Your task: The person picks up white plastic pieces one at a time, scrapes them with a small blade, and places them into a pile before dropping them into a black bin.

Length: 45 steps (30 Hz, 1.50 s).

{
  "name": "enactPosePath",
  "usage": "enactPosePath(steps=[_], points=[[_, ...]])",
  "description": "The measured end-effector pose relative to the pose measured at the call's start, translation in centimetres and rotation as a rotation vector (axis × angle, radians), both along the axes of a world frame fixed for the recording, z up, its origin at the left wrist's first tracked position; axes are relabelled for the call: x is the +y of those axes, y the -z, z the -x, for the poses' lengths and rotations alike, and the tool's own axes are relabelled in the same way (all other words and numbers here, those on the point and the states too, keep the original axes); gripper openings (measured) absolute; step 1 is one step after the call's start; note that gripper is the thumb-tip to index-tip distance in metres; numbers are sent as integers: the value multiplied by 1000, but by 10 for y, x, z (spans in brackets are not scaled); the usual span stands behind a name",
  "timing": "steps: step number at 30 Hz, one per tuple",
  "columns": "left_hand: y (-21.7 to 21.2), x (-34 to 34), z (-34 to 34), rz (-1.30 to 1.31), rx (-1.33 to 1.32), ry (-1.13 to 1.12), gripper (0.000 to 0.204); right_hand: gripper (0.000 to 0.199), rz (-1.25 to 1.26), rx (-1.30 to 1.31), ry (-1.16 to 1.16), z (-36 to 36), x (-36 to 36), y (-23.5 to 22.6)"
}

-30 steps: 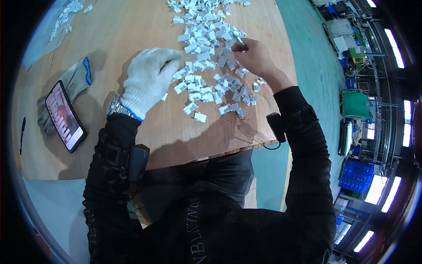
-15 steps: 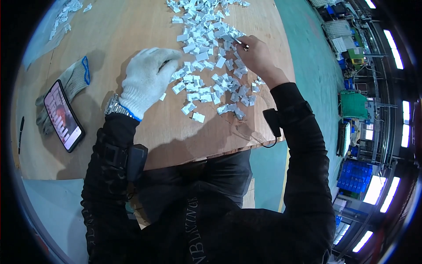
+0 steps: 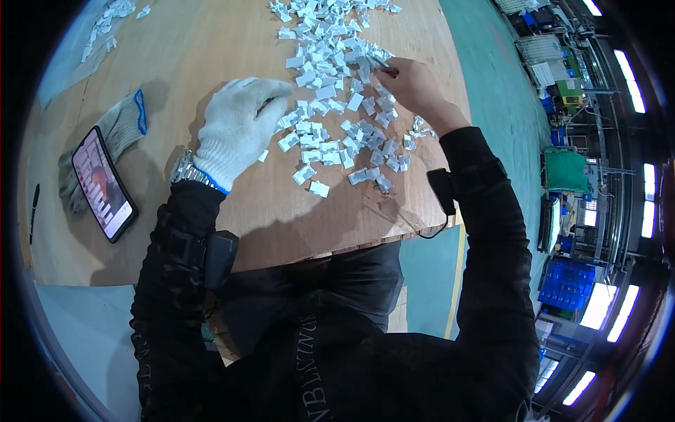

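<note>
My left hand, in a white knitted glove, is curled with thumb and fingers closed at the left edge of a heap of small white plastic pieces. Whatever its fingers hold, if anything, is hidden. Bare, my right hand pinches a thin metal tool, with its tip over the heap's right side. Too little of the tool shows to tell its kind. Closer to me, between the hands, lie more loose white pieces, some singly and some overlapping.
To the left, a lit phone leans on a loose work glove. A black pen lies farther left. Clear plastic sheeting with white scraps covers the far left corner. The wooden table ends just before my lap; green floor lies right.
My right hand and forearm have shifted slightly right, and the tool's visible tip has turned a little. My left hand stays curled in nearly the same place.
</note>
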<state>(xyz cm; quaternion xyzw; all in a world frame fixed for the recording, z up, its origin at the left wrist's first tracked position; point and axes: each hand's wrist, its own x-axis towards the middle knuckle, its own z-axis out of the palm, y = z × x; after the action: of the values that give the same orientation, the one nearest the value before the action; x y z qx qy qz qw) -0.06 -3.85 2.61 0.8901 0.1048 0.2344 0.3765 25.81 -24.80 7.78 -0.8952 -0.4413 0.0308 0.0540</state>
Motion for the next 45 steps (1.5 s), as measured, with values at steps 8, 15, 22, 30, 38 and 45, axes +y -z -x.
enactPosePath(steps=[8, 15, 22, 30, 38, 45], points=[[-4, -2, 0, -4, 20, -11, 21, 26, -25, 161, 300, -38, -77, -23], [2, 0, -1, -18, 3, -15, 25, 28, -29, 107, 385, -7, -61, -21], [0, 0, -1, 11, -15, -5, 25, 33, -253, 177, -13, 36, 29, 8], [3, 1, 0, -17, -51, -2, 26, 37, -58, 75, -93, 37, 41, 4], [8, 2, -2, -37, -53, -6, 26, 39, 4, 36, -15, 37, 42, -6], [7, 1, -3, -49, -53, -8, 26, 32, -120, 110, -208, 43, 60, 12]])
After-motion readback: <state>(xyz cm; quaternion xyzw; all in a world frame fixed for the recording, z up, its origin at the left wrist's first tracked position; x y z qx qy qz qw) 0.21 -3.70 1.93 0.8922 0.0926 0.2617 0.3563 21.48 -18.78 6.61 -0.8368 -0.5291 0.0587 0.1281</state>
